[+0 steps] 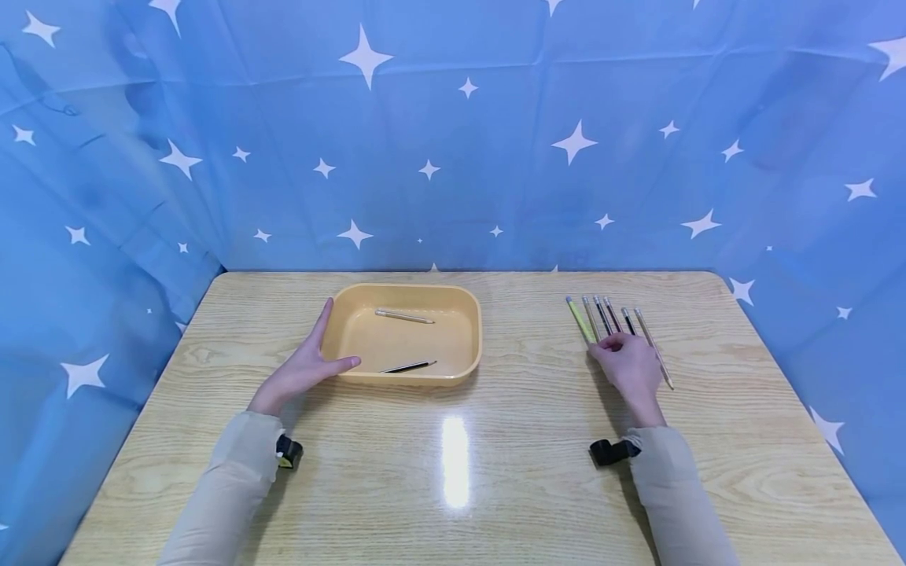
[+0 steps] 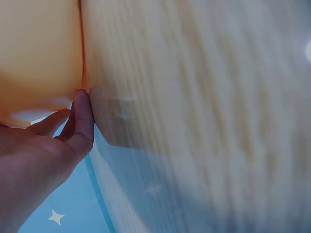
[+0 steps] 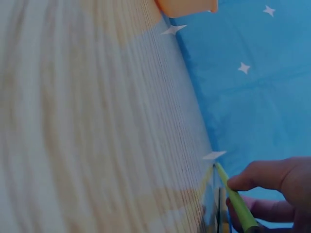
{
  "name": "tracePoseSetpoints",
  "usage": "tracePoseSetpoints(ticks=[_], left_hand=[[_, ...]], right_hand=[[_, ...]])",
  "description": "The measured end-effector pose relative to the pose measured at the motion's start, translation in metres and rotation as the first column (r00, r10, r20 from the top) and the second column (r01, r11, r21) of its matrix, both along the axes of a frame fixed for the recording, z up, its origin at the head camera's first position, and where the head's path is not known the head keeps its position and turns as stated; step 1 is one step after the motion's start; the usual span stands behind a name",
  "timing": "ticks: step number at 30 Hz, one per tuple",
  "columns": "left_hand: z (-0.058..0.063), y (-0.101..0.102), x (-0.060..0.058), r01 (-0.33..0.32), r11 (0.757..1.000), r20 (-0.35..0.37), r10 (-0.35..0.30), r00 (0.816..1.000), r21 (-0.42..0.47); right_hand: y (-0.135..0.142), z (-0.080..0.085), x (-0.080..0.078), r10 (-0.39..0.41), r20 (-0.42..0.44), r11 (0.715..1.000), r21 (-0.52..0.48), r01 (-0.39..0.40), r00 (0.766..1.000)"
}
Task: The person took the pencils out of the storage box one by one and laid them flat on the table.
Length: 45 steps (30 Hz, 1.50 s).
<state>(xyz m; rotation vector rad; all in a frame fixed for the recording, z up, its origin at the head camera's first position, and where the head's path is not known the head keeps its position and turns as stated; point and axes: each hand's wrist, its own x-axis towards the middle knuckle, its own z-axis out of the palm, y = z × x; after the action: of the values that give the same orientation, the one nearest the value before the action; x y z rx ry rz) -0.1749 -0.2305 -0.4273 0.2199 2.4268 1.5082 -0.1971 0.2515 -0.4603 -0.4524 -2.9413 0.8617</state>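
Observation:
A shallow yellow-orange tray (image 1: 405, 379) stands at the back left of the table; a wooden pencil (image 1: 403, 316) and a dark pencil (image 1: 409, 367) lie inside. My left hand (image 1: 304, 369) rests against the tray's left side, fingers extended along the wall and thumb at the front rim. On the right, my right hand (image 1: 628, 365) pinches a yellow-green pencil (image 3: 238, 201) between thumb and fingers. Beside that pencil several others lie in a rough row, among them a wooden pencil (image 1: 654, 348) at the right end and dark ones (image 1: 603, 316), their lower parts partly hidden by the hand.
The wood-grain table (image 1: 524, 440) reaches back to a blue star-patterned curtain (image 1: 453, 157), which also hangs along both sides. Each wrist wears a black camera strap, such as the right wrist camera (image 1: 610, 452).

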Motion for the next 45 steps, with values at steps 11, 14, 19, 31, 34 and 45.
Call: tracePoseSetpoints(ticks=[11,14,19,31,34,45], left_hand=[[0.001,0.000,0.002,0.000,1.000,0.005,0.000,1.000,-0.009],[0.001,0.000,0.002,-0.001,1.000,0.005,0.001,1.000,-0.007],[0.002,0.000,0.002,-0.003,1.000,0.005,0.003,1.000,-0.006],[0.001,0.000,0.001,-0.003,1.000,-0.004,0.003,1.000,-0.019],[0.002,0.001,0.001,-0.002,1.000,-0.002,0.002,1.000,-0.024],[0.004,0.002,0.002,-0.004,1.000,0.004,0.004,1.000,-0.024]], right_hand=[[-0.004,0.001,0.002,0.029,-0.027,1.000,0.005,-0.029,0.999],[-0.006,0.004,0.004,0.055,-0.043,0.999,0.002,-0.055,0.998],[-0.014,0.008,0.005,0.118,-0.111,0.992,-0.021,-0.121,0.987],[-0.046,0.008,0.001,0.290,-0.245,0.935,-0.135,-0.329,0.925],[-0.055,0.008,0.000,0.322,-0.273,0.908,-0.183,-0.377,0.907],[-0.082,0.006,-0.006,0.429,-0.346,0.768,-0.347,-0.539,0.834]])
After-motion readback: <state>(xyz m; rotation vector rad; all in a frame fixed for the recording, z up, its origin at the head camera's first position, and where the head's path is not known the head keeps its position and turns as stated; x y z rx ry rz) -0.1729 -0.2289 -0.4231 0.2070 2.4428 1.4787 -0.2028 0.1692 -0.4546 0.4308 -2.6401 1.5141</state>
